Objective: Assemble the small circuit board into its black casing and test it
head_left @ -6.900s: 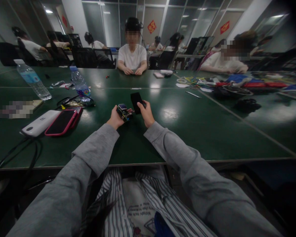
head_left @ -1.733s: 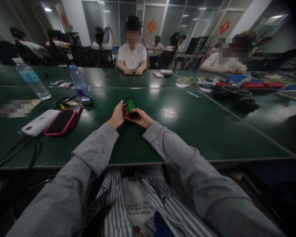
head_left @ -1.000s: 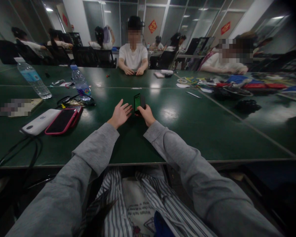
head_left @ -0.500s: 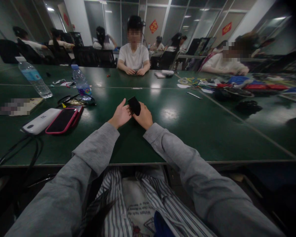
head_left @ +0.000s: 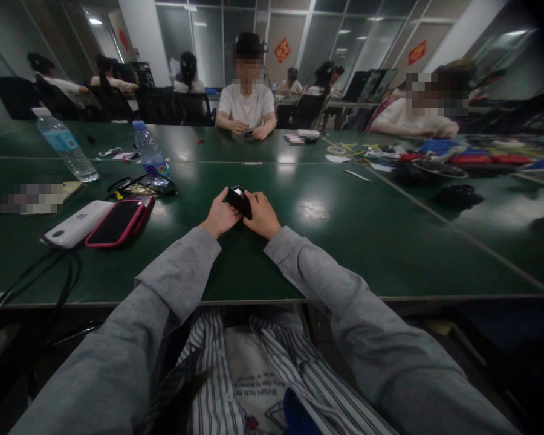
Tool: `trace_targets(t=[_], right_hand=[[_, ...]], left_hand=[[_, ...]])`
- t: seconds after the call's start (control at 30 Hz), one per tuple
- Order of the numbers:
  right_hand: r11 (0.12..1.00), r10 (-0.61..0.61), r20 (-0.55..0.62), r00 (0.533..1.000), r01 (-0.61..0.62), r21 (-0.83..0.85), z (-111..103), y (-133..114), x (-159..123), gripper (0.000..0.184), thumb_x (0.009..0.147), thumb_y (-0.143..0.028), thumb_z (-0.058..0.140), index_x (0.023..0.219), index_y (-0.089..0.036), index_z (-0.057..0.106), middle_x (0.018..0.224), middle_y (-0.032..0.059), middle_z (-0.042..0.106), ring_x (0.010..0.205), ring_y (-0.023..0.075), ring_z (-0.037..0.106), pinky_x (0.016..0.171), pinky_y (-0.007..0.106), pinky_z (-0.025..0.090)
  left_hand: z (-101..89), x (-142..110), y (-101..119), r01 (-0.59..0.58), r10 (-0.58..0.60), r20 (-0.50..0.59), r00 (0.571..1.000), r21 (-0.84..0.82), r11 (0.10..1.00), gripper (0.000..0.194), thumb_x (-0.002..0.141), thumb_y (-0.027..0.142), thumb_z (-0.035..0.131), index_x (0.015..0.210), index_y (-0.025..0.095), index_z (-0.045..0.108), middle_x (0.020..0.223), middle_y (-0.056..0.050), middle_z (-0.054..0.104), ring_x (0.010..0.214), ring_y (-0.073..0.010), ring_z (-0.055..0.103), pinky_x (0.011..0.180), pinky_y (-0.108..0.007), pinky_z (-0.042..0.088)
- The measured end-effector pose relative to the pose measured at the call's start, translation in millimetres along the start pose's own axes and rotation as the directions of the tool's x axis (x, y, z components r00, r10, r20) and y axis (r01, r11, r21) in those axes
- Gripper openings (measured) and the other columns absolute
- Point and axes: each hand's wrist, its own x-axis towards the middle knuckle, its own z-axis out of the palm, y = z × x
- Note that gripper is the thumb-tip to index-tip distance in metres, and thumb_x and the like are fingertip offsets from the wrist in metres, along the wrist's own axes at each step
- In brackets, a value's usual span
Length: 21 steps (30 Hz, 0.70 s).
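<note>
Between my hands, above the green table (head_left: pixel 344 254), is a small black-cased electronic device (head_left: pixel 240 203). A bright little screen shows on its upper face, and the case is tilted. My left hand (head_left: pixel 220 216) holds the left end, with the thumb at the top edge and fingers underneath. Around the right end my right hand (head_left: pixel 262 216) is closed, back of the hand upward. The underside of the device is hidden by my fingers.
To the left lie a red-cased phone (head_left: pixel 116 223), a white power bank (head_left: pixel 78 223), black cables (head_left: pixel 68 272) and two water bottles (head_left: pixel 150 154) (head_left: pixel 67 145). A pen (head_left: pixel 358 176) and a heap of cables (head_left: pixel 435 158) are at right. A person (head_left: pixel 246 103) sits opposite.
The separate circuit board and black case seen earlier are now one piece. Its green board side faced me, then it was turned over, screen up. My left hand has closed on it.
</note>
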Motion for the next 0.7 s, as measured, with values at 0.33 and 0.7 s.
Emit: trace_targets(t=[0.33, 0.7], right_hand=[[0.990, 0.004, -0.015, 1.000, -0.002, 0.141, 1, -4, 0, 0.057, 0.090, -0.026, 0.052, 0.146, -0.017, 0.043, 0.123, 0.0162, 0.056, 0.117, 0.0302, 0.055, 0.103, 0.048, 0.048], [0.866, 0.204, -0.357, 0.911, 0.002, 0.500, -14, 5, 15, 0.044, 0.089, -0.039, 0.058, 0.130, -0.024, 0.054, 0.131, 0.0109, 0.059, 0.124, 0.0279, 0.054, 0.112, 0.050, 0.040]], left_hand=[[-5.8, 5, 2, -0.003, 0.004, -0.050, 0.999, 0.016, 1.000, 0.044, 0.093, 0.054, 0.048, 0.107, 0.015, 0.060, 0.075, -0.008, 0.063, 0.075, -0.0210, 0.064, 0.073, -0.032, 0.050], [-4.5, 4, 4, 0.053, -0.055, -0.045, 0.997, -0.040, 0.998, 0.047, 0.094, 0.053, 0.046, 0.112, 0.012, 0.058, 0.079, -0.009, 0.064, 0.075, -0.0213, 0.063, 0.076, -0.033, 0.049]])
